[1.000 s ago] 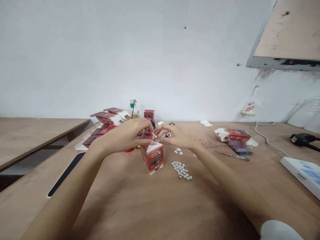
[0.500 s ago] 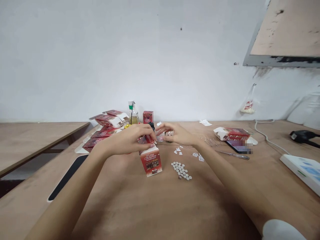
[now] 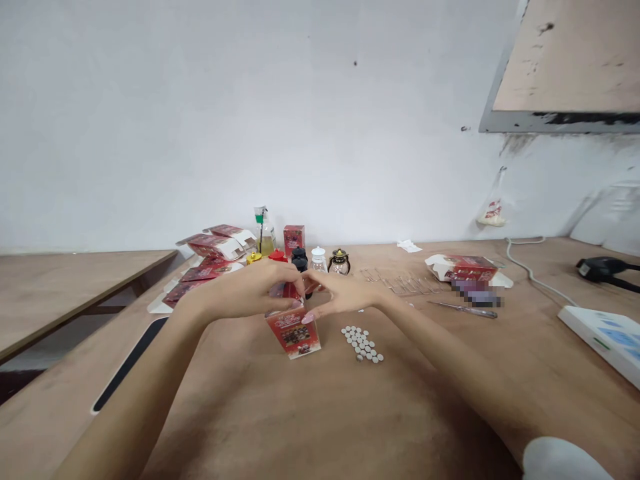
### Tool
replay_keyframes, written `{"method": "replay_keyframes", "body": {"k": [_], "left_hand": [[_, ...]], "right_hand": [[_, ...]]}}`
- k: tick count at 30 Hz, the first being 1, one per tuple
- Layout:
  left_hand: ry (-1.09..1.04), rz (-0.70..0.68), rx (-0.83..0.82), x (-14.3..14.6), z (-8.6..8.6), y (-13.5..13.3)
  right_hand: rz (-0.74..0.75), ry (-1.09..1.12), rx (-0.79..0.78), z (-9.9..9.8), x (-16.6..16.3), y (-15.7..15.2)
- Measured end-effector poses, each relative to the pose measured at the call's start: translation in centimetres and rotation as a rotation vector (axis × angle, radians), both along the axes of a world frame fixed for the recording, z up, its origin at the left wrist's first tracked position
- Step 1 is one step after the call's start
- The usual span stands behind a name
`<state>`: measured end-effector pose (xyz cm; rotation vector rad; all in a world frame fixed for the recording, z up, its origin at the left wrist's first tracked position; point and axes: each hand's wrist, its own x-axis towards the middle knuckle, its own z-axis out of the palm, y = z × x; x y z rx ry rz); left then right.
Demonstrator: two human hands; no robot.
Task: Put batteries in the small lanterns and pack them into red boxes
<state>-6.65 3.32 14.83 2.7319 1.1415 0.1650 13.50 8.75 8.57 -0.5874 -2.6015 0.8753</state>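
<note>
Brown wood table (image 3: 310, 413) runs to a plain white wall, and both bare forearms reach in from the near edge to meet over a small red box (image 3: 295, 335) that stands slightly tilted near the middle.

The left hand (image 3: 250, 293) is curled down over the box's top, its fingertips closed on the upper flap. The right hand (image 3: 345, 297) comes in from the other side in a loose, half-open curve: its thumb points up toward the left fingers and a fingertip rests on the box's upper right corner, without gripping it. So the box sits directly under and between the two hands, with its printed front facing the camera.

Just right of the box lies a cluster of small white discs (image 3: 363, 342), flat on the wood. Just behind the hands stand a black bottle (image 3: 300, 257), a white-capped jar (image 3: 319, 259) and a dark, rounded little pot (image 3: 339, 262), with an upright red carton (image 3: 293, 239) and a green-capped oil bottle (image 3: 263, 230) behind them near the wall.

To the left of these is a pile of flat red cartons (image 3: 213, 247). To the right lie a row of clear pieces (image 3: 400, 283), a metal tool (image 3: 467, 310), another folded carton (image 3: 465, 268), a white cable (image 3: 525, 257) and a white device (image 3: 605, 337) at the far right edge.
</note>
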Motion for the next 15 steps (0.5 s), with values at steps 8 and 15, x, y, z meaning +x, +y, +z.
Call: {"method": "replay_keyframes", "body": {"k": [8, 15], "left_hand": [[0.08, 0.008, -0.06, 0.14, -0.26, -0.3], [-0.023, -0.041, 0.021, 0.06, 0.01, -0.51]], "right_hand": [[0.003, -0.014, -0.022, -0.49, 0.01, 0.41], [-0.073, -0.034, 0.065, -0.1, -0.32, -0.55]]}}
